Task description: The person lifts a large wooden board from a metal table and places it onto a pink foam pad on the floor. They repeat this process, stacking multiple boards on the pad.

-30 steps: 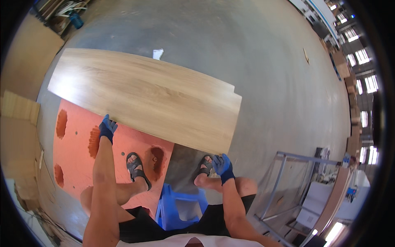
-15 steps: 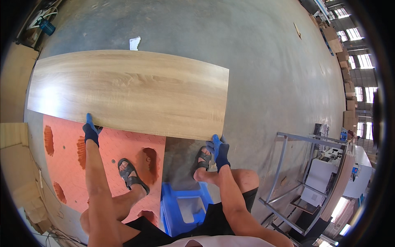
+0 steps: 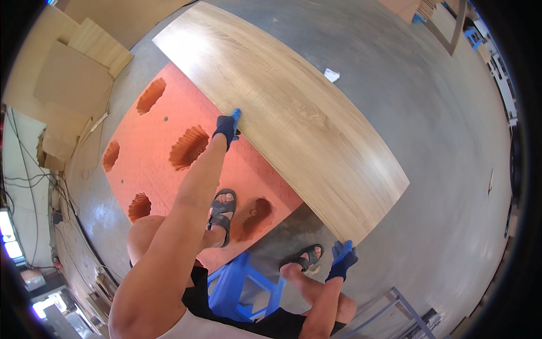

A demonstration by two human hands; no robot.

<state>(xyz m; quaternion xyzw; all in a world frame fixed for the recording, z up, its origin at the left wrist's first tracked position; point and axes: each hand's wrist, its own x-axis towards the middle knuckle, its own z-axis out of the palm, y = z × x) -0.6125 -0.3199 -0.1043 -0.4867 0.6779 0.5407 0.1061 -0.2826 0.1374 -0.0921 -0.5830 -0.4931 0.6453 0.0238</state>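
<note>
A long wood-grain board [image 3: 293, 107] slants from the upper left to the lower right in front of me. My left hand [image 3: 228, 125], in a blue glove, grips its near long edge around the middle, thumb on top and fingers underneath. At the near right corner my right hand [image 3: 343, 259], gloved the same way, is closed on the board's edge; its lower fingers are hidden. Part of the board lies over an orange plastic pallet [image 3: 226, 169] with ragged holes, where one of my sandalled feet rests.
A blue plastic stool [image 3: 231, 288] stands between my legs. Brown panels [image 3: 73, 79] lean at the upper left, with loose cables [image 3: 62, 192] below them. A grey metal frame [image 3: 389, 311] is at the lower right. A white scrap [image 3: 332, 75] lies on the floor beyond the board.
My view has turned left, so the board and pallet now appear slanted. Both hands keep their hold on the board's near edge. Whether the board itself shifted, I cannot tell.
</note>
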